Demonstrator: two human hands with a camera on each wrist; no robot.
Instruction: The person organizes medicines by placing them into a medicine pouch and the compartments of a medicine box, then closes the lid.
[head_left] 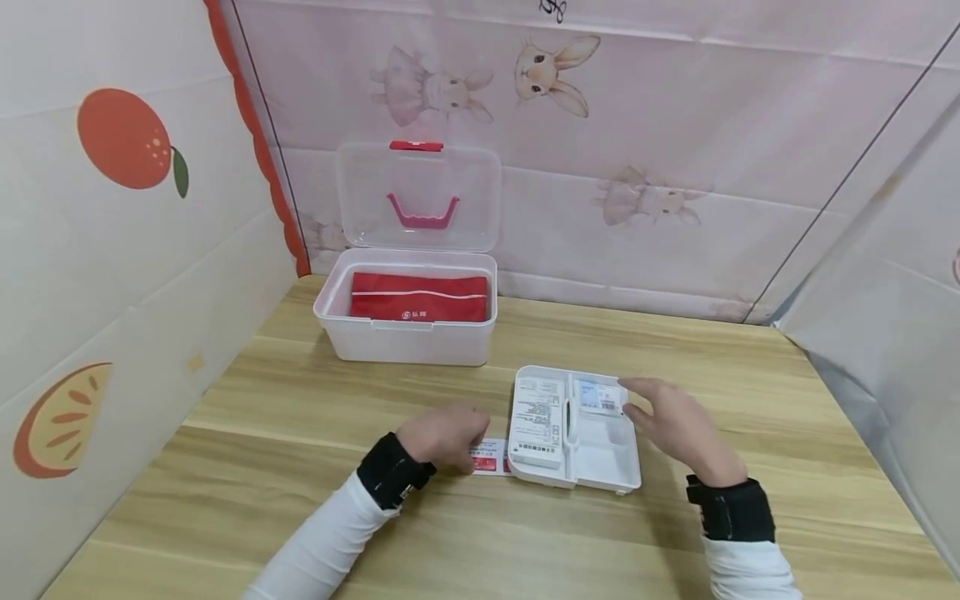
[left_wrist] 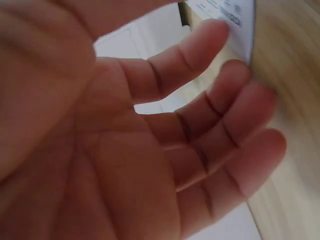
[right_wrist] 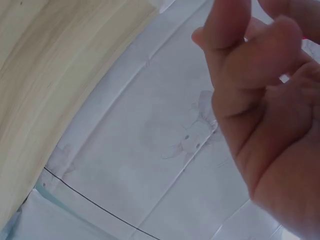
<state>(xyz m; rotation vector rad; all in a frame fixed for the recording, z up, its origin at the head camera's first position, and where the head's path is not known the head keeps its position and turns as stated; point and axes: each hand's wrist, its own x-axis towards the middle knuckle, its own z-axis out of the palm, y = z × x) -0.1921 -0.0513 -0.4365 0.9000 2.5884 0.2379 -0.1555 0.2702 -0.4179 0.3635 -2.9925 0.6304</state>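
My left hand pinches the left end of a flat white-and-red printed card, its other fingers loosely bent. In the left wrist view, a white printed surface shows by the index fingertip. The card's right end is hidden at the white compartment case. A white printed box lies in the case's left half, and a small blue-and-white packet in its upper right compartment. At the case's right edge is my right hand, thumb and index finger apart; whether they touch the rim I cannot tell.
Behind the case, to the left, stands a translucent white storage bin, its clear lid raised against the wall. A red pouch lies inside. Printed sheeting walls border the wood-patterned table at the back and both sides.
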